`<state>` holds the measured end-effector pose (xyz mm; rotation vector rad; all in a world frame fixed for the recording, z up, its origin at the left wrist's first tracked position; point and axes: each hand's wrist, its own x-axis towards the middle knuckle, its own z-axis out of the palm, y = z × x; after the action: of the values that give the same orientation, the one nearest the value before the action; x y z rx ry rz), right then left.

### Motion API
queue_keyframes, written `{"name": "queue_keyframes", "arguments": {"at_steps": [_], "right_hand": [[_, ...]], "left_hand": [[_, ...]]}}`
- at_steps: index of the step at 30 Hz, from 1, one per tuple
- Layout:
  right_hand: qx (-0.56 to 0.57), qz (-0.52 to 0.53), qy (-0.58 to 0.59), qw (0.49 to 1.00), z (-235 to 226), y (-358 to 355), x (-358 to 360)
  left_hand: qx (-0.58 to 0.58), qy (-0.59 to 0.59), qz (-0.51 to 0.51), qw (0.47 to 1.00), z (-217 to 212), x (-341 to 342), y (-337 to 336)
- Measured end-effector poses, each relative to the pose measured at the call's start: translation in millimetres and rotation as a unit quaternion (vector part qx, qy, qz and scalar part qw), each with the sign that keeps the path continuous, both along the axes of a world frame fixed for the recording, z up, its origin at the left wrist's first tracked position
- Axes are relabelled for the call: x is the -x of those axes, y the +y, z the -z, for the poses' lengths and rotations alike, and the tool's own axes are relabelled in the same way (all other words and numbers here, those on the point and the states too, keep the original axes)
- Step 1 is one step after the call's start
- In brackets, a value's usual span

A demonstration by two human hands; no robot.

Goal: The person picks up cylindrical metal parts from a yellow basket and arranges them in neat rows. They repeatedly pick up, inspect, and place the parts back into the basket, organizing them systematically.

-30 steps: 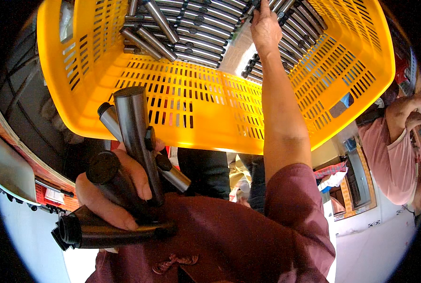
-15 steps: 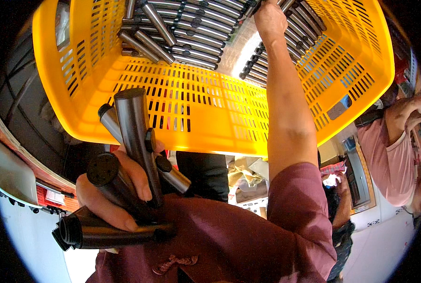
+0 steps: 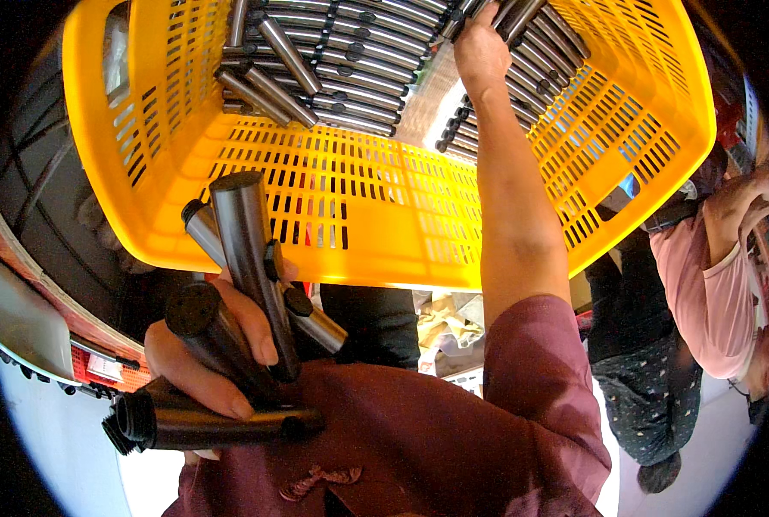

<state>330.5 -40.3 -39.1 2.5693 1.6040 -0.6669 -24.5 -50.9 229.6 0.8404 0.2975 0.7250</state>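
My left hand (image 3: 199, 353) is closed around several dark metal tubes (image 3: 251, 267), spread between its fingers at different angles in front of my shirt. One tube (image 3: 221, 426) at the bottom of the bunch has a black threaded end; another shows a round black end cap. My right arm reaches over the rim of a yellow slotted plastic basket (image 3: 384, 274). Inside, at the top edge of the picture, my right hand (image 3: 483, 60) is closed on dark tubes (image 3: 518, 19), its fingertips partly hidden. Rows of similar tubes (image 3: 363, 73) line the basket, with black fittings on them.
A few loose tubes (image 3: 289, 56) lie askew on the rows at the basket's left. A bare strip of basket bottom (image 3: 427, 99) shows between the rows. At the right are a person in a pink top (image 3: 699, 293) and another in dark patterned clothing (image 3: 651, 379).
My right hand has shifted slightly left and down in the basket, and larger tubes show tilted beside it. The left hand keeps its bunch. The person in dark clothing has come further into view.
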Motion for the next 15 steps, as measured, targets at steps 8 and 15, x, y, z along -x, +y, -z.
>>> {"name": "queue_keyframes", "arguments": {"at_steps": [8, 15], "right_hand": [[-0.106, -0.024, -0.055, 0.993, -19, 0, 9], [-0.212, 0.104, -0.078, 0.969, -16, -17, -30]], "left_hand": [[0.013, -0.005, -0.009, 1.000, -12, 6, -1], [0.021, -0.003, -0.039, 0.999, -33, 16, -6]]}}
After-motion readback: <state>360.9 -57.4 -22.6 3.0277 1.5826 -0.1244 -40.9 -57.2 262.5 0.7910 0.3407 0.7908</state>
